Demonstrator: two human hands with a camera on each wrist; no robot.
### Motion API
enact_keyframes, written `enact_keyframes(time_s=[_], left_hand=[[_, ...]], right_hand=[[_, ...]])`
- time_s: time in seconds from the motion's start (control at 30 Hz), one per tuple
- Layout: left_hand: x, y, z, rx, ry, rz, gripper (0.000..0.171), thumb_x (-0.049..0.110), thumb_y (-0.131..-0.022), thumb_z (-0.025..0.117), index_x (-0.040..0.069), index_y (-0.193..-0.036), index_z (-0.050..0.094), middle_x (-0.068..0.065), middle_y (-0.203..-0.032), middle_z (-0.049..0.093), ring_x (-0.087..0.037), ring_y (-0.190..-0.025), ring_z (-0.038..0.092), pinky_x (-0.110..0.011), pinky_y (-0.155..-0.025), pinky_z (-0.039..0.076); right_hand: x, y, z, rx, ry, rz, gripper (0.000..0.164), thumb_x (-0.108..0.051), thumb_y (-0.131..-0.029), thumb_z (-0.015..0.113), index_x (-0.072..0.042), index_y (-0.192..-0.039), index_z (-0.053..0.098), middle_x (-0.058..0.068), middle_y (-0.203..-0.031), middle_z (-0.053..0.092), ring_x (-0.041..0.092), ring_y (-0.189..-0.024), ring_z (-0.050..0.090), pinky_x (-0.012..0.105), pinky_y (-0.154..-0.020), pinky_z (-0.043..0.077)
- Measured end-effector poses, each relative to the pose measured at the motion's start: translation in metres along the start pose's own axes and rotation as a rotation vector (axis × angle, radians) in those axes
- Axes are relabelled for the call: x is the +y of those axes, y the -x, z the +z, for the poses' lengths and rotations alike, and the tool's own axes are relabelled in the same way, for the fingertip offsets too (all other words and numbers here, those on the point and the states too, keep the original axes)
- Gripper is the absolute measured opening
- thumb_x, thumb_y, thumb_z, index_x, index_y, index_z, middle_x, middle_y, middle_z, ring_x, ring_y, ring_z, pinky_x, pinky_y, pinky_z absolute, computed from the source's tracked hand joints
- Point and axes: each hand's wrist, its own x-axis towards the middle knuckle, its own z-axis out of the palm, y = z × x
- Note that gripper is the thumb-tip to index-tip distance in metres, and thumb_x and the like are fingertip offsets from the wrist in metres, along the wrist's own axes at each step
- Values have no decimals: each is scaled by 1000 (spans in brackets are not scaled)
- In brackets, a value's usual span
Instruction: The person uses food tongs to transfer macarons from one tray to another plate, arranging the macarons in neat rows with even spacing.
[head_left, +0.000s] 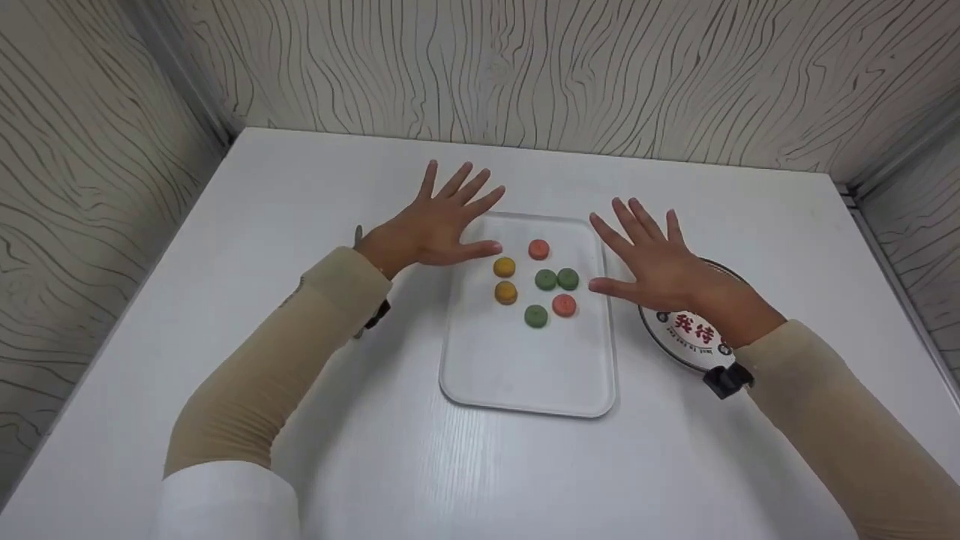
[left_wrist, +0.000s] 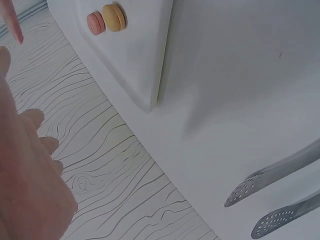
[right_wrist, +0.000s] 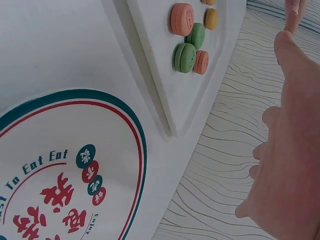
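My left hand (head_left: 441, 226) hovers with fingers spread over the upper left edge of a white tray (head_left: 525, 375), holding nothing. My right hand (head_left: 664, 271), fingers also spread, is held between the tray's right side and a round plate (head_left: 679, 341), partly covering the plate. Several macarons lie on the tray: two yellow macarons (head_left: 505, 292), three green macarons (head_left: 535, 316) and two pink macarons (head_left: 564, 305). Metal tongs (left_wrist: 272, 175) with perforated tips lie left of the tray; in the head view my left forearm hides most of them.
All of these stand on a white table (head_left: 360, 465). Behind it rises a wall panel (head_left: 495, 75) with a wood-grain pattern, and similar panels flank both sides. The plate bears red characters and a dark rim.
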Motion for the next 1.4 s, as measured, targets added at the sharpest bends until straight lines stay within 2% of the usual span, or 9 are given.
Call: enact_keyframes(time_s=[0.23, 0.6, 0.97, 1.2, 1.4], left_hand=[[4, 12, 9, -7, -22, 17, 86, 74, -97, 32, 29, -165, 6, -4, -171, -6, -26, -155, -14, -59, -116, -20], [6, 28, 24, -2, -9, 48, 86, 73, -97, 35, 26, -165, 9, -4, -171, -2, -26, -156, -12, -59, -117, -19], [-5, 46, 37, -19, 33, 27, 88, 75, -96, 36, 26, -165, 10, -4, -171, -1, -26, -156, -11, -60, -117, -17], [-13, 59, 41, -19, 43, 0, 86, 69, -98, 43, 26, -165, 10, -3, -171, -2, -25, -156, -12, -59, -118, -16], [-20, 71, 46, 16, 70, -17, 86, 64, -99, 47, 22, -165, 12, -7, -171, 2, -29, -156, -8, -62, -118, -15]], right_hand=[[-2, 13, 9, -2, 10, -24, 92, -60, -97, 57, -19, -165, 10, 17, -170, -5, 38, -155, -10, 68, -115, -12], [2, 33, 15, -5, 24, -34, 94, -61, -96, 60, -20, -165, 12, 17, -170, -3, 39, -155, -8, 70, -115, -10], [15, 53, 18, -34, 7, -26, 95, -62, -96, 58, -19, -165, 9, 17, -170, -6, 39, -155, -10, 70, -114, -11], [30, 67, 24, 4, -8, -21, 96, -59, -95, 62, -16, -165, 12, 19, -169, -3, 40, -155, -7, 72, -114, -9], [44, 76, 30, 34, -36, -24, 97, -58, -94, 64, -16, -165, 13, 21, -169, -1, 41, -155, -5, 73, -113, -9]])
